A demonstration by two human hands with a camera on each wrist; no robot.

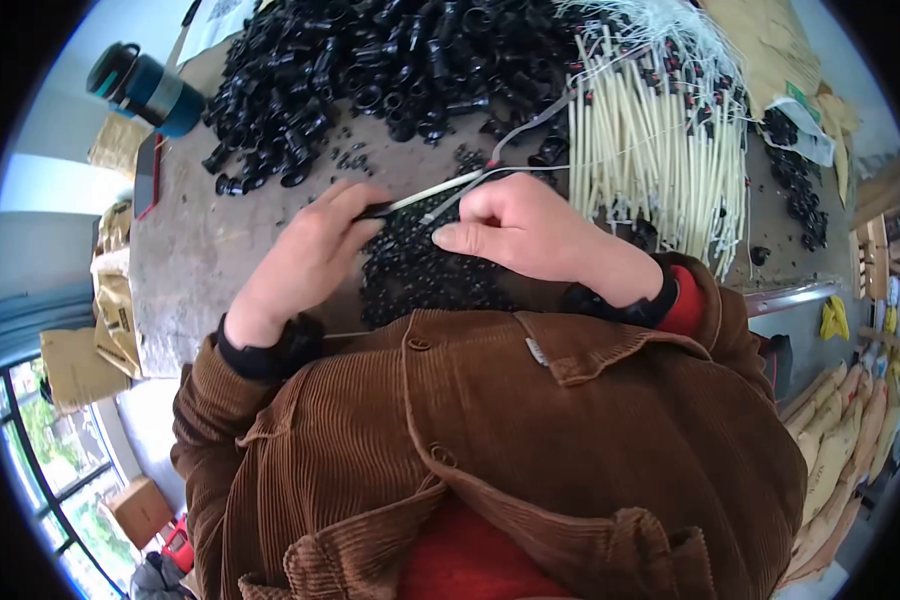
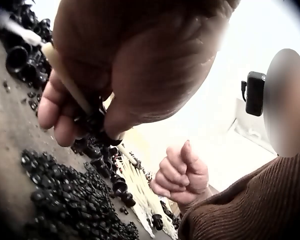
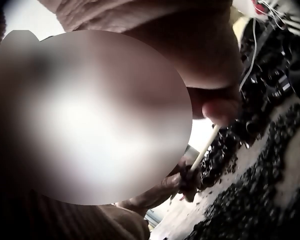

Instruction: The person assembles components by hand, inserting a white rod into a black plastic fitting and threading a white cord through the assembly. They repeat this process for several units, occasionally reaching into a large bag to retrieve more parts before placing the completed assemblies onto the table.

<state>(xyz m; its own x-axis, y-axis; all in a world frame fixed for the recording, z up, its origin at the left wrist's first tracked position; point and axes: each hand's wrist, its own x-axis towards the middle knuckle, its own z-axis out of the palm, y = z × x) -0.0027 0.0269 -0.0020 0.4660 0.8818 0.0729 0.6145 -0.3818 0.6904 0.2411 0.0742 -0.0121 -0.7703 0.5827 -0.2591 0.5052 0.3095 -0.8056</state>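
Note:
In the head view my left hand (image 1: 315,245) pinches a small black plastic fitting (image 1: 375,211) between thumb and fingers. Out of that fitting runs a thin cream rod (image 1: 435,188), slanting up to the right towards my right hand (image 1: 530,230). The right hand's fingers are curled in, its thumb pointing left, with nothing visible inside them. A grey strip (image 1: 445,205) crosses close to the rod's far end, just above the curled fingers. In the left wrist view the cream rod (image 2: 65,80) leaves the fingers near a white end piece. Beneath both hands spread many small black parts (image 1: 430,265).
A large heap of black elbow-shaped fittings (image 1: 370,60) covers the back of the table (image 1: 185,270). At right lies a bundle of cream rods (image 1: 660,150) with white wires. A dark bottle (image 1: 160,95) stands at the back left, near a red-edged phone (image 1: 147,175).

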